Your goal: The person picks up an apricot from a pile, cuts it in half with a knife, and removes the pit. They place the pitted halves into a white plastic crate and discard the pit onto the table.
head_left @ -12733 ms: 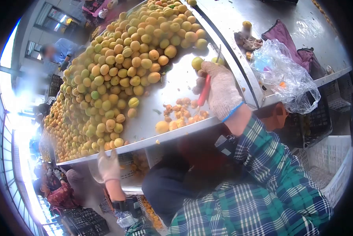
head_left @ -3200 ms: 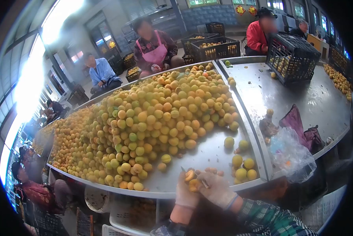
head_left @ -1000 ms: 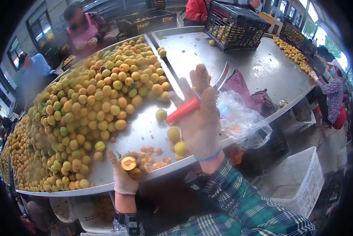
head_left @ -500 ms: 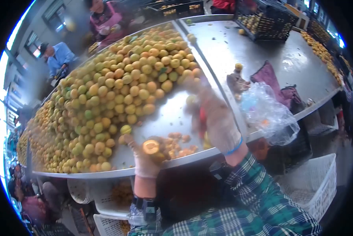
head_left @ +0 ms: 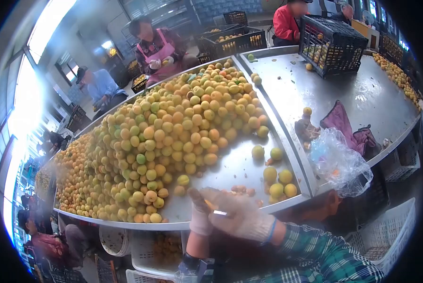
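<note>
My left hand [head_left: 200,218], in a pale glove, is closed at the front edge of the metal table. Against it my right hand [head_left: 244,219], gloved too, has its fingers curled round a small tool [head_left: 220,213] with a shiny flat metal part. The tool's kind is not clear. A bit of orange shows between the hands; my fingers hide what the left one holds. Beyond them a big heap of apricots [head_left: 173,137] covers the table's left and back. Several loose apricots [head_left: 277,190] lie right of my hands, and brown pits [head_left: 242,189] just behind them.
A metal divider [head_left: 277,122] separates a second tabletop, which carries a clear plastic bag [head_left: 341,162], a purple cloth [head_left: 336,125] and a black crate [head_left: 331,45]. White baskets [head_left: 386,231] stand below the table. Other people sit beyond it, one wearing a pink apron [head_left: 160,52].
My right hand has come back from over the table to meet my left. The cut apricot seen in my left hand is now hidden. More loose apricots show at right. The view has shifted.
</note>
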### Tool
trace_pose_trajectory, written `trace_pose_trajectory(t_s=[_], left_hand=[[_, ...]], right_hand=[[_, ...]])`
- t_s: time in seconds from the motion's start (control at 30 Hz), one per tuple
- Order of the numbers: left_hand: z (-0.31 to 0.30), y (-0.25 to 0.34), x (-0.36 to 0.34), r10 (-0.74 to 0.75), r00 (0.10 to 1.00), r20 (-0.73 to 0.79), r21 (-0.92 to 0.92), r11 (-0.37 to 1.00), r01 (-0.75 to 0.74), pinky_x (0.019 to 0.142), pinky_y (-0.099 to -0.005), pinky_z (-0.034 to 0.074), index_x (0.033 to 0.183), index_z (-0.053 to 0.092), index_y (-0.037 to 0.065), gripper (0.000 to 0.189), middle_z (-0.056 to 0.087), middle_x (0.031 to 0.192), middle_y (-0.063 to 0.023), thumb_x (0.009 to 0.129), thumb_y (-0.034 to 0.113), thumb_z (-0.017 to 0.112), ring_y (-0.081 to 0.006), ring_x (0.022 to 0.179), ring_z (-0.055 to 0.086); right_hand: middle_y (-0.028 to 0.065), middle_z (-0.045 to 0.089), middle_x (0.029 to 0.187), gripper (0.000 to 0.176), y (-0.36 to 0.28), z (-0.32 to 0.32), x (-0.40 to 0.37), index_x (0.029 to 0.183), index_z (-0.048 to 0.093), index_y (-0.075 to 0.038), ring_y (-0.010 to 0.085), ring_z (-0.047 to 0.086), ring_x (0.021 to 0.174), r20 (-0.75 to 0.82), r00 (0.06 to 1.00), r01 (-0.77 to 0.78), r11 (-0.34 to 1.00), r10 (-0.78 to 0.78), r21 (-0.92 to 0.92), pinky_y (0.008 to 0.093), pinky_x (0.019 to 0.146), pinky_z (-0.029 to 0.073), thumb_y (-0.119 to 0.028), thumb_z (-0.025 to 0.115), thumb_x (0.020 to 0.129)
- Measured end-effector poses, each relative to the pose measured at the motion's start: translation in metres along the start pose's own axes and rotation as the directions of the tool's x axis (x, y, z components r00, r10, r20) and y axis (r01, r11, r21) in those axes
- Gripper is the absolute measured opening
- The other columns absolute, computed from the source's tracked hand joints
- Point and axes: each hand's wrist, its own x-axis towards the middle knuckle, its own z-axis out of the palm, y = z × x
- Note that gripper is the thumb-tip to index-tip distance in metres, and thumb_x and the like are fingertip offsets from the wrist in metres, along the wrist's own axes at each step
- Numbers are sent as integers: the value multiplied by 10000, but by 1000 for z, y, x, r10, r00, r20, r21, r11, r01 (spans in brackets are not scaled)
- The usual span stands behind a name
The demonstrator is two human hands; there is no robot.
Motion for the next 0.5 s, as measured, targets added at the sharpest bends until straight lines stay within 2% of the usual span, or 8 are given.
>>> trace_pose_trajectory(t_s=[0.1, 0.17, 0.23, 0.3, 0.37, 0.4, 0.47, 0.5], left_hand=[[14, 9, -7, -46, 982, -184, -29, 999, 42, 851, -323, 483, 1014, 616, -7, 950, 645, 974, -68, 847, 805, 151, -176, 898, 611], [30, 28, -10, 15, 990, -143, -63, 998, -24, 846, -321, 482, 1003, 620, 3, 900, 644, 967, -60, 869, 780, 185, -175, 885, 606], [13, 5, -3, -68, 983, -170, -132, 990, 46, 755, -315, 524, 936, 612, 30, 922, 644, 861, -63, 794, 858, 233, -184, 788, 630], [16, 5, 0, -95, 979, -179, -139, 988, 71, 757, -311, 522, 925, 621, 25, 953, 650, 862, -73, 787, 869, 200, -189, 801, 632], [42, 34, -3, -57, 972, -227, -53, 997, 46, 751, -311, 524, 898, 617, 21, 975, 649, 836, -97, 770, 886, 186, -209, 789, 637], [34, 26, -4, -176, 934, -312, -90, 984, 155, 695, -317, 528, 858, 605, 25, 975, 630, 802, -110, 754, 899, 186, -213, 717, 627], [25, 19, -7, -209, 946, -249, -143, 974, 177, 653, -325, 525, 852, 602, 26, 973, 620, 787, -110, 750, 902, 192, -214, 674, 617], [24, 18, -8, -232, 956, -181, -188, 962, 198, 610, -333, 522, 846, 600, 26, 971, 609, 772, -109, 746, 904, 198, -214, 631, 606]], right_hand=[[132, 627, 1176, 472, 9, 10, -6, 1293, 544, -102, 290, 625, 1029, -69, 996, -37, 985, 49, 171, 372, 854, 499, -135, 630, 830], [123, 628, 1175, 501, 5, 4, -4, 1323, 528, -132, 298, 620, 1035, -97, 990, -57, 918, 103, 393, 377, 874, 488, -177, 624, 833], [179, 632, 1149, 538, 7, -1, 0, 1384, 440, -139, 343, 631, 1016, 78, 997, -5, 997, 11, -81, 367, 871, 511, -156, 587, 867], [132, 668, 1064, 495, 11, 2, -1, 1352, 475, -140, 259, 651, 994, 42, 998, -47, 993, 51, -105, 331, 866, 512, -123, 598, 872], [100, 668, 967, 424, 21, -2, -1, 1311, 510, -107, 180, 658, 833, -18, 996, -81, 946, 91, 315, 289, 756, 533, -129, 596, 897], [100, 668, 967, 424, 21, -7, -1, 1311, 510, -107, 180, 658, 833, -11, 995, -89, 945, 97, 314, 289, 756, 533, -129, 596, 897], [64, 625, 810, 320, 21, -21, 1, 1214, 556, -46, 124, 589, 590, 14, 873, -370, 642, 488, 671, 268, 544, 509, -134, 598, 910], [64, 625, 810, 320, 24, -25, 2, 1214, 556, -46, 124, 589, 590, 18, 870, -375, 639, 492, 672, 268, 544, 509, -134, 598, 910]])
